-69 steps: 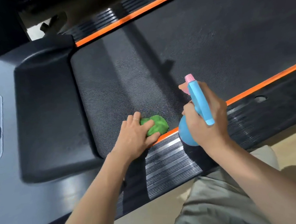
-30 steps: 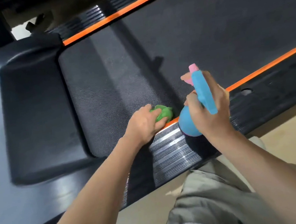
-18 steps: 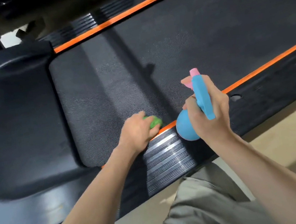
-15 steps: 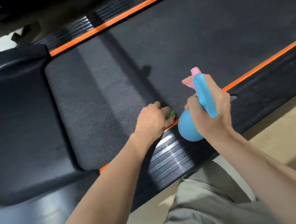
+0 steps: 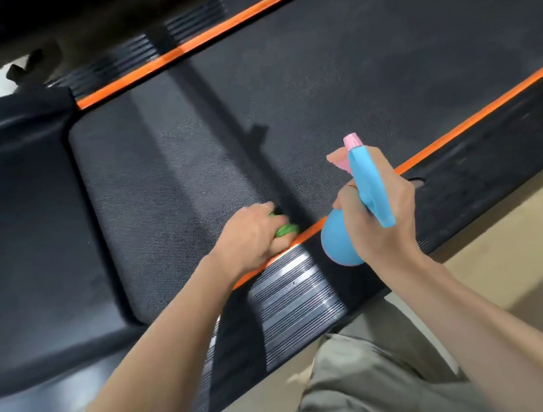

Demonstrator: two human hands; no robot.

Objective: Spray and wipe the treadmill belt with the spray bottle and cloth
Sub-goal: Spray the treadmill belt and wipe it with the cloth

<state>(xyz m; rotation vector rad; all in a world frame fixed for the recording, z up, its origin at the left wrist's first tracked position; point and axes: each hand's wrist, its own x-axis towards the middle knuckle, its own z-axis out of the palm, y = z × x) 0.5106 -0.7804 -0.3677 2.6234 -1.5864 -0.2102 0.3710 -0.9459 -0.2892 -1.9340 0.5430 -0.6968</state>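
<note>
The left hand [image 5: 252, 237] lies on the treadmill belt [image 5: 331, 70], close to the belt's near edge. Its fingers are curled over a green cloth [image 5: 285, 229] and press it down on the dark textured surface. Most of the cloth is hidden under the hand; only a small green part shows at the right side of the fingers, just beside the near orange stripe [image 5: 479, 116].

The right hand [image 5: 380, 215] holds a spray bottle [image 5: 344, 241] in the air, to the right of the left hand and near it but apart. The fingers are wrapped around the neck of the bottle, below its light blue spray head. The round blue body hangs under the hand, over the ribbed side rail [image 5: 292, 293]. The pink nozzle [image 5: 352, 141] is at the far end of the head and points toward the far side, over the belt. One fingertip shows beside the nozzle, but it is not possible to tell whether it presses the trigger.

The belt runs from the left toward the far right between two orange stripes. At the left end of the belt there is the black motor cover [image 5: 23, 245]. On the near side of the rail is a beige floor [image 5: 514, 225], and the person's grey-green trouser leg [image 5: 373, 386] shows at the bottom.
</note>
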